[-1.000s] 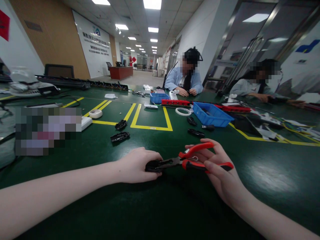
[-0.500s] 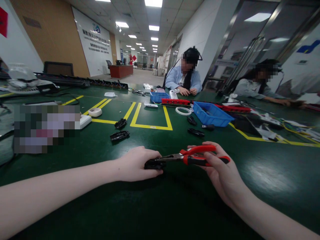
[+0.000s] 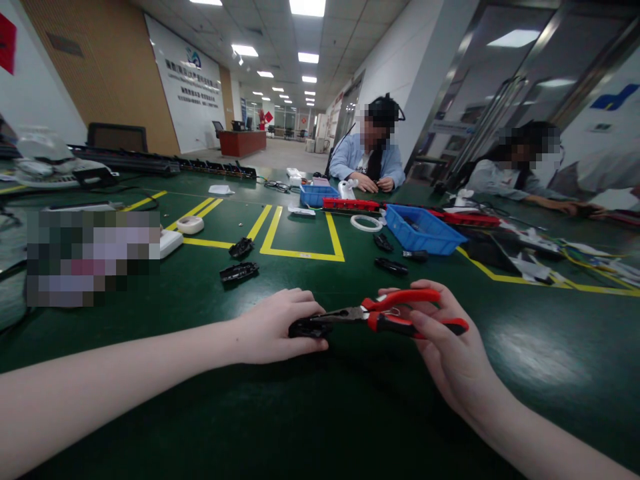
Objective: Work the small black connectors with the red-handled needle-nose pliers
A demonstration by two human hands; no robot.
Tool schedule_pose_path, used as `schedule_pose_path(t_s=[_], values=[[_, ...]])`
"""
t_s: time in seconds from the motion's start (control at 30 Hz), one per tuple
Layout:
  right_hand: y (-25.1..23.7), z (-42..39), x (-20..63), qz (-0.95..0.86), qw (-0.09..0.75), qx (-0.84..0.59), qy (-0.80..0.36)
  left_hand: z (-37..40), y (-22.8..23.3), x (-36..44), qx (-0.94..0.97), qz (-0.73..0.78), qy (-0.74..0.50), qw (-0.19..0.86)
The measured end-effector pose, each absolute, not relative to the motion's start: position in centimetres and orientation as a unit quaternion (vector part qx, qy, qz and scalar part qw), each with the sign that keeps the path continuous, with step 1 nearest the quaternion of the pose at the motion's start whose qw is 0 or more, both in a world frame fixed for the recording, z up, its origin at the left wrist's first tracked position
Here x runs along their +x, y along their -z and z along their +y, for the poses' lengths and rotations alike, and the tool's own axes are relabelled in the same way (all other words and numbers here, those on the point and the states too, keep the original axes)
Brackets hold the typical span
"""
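Observation:
My left hand (image 3: 273,327) presses a small black plastic part (image 3: 309,328) down on the green table (image 3: 350,413), fingers curled over it. Red-handled pliers (image 3: 400,313) are gripped in my right hand (image 3: 445,340), and their metal jaws reach left to the black part. The two hands sit close together near the table's front middle.
Two more black parts (image 3: 240,260) lie beyond my left hand by yellow floor-tape lines (image 3: 300,253). A blue bin (image 3: 423,230), a white tape roll (image 3: 367,222), and other black pieces (image 3: 393,265) lie further back. Two other people sit at the far side.
The pliers' handles closed a little and the jaws rose from the part's side to its top edge. My left hand's fingers spread slightly over the black part.

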State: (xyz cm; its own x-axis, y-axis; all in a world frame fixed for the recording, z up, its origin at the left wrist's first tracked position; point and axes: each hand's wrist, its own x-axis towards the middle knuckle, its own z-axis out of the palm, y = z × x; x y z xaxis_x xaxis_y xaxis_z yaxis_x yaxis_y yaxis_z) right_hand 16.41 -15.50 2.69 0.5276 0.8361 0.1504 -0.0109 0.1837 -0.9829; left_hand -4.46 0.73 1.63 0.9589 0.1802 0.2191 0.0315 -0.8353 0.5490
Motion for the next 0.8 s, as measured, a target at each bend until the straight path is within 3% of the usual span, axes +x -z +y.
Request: schedule_pose_path(t_s=[0.43,0.67,0.8], values=[[-2.5,-15.4,16.1,-0.368,0.666,-0.562,-0.324,0.4,-2.1,-4.5,0.953,0.088,-0.120,0.265],[-2.0,-15.4,16.3,-0.381,0.665,-0.564,-0.308,0.5,-6.9,-1.2,0.920,0.039,-0.183,0.345],[-2.2,-15.6,16.2,-0.406,0.672,-0.550,-0.283,-0.1,-9.8,3.4,0.913,0.000,-0.150,0.381]])
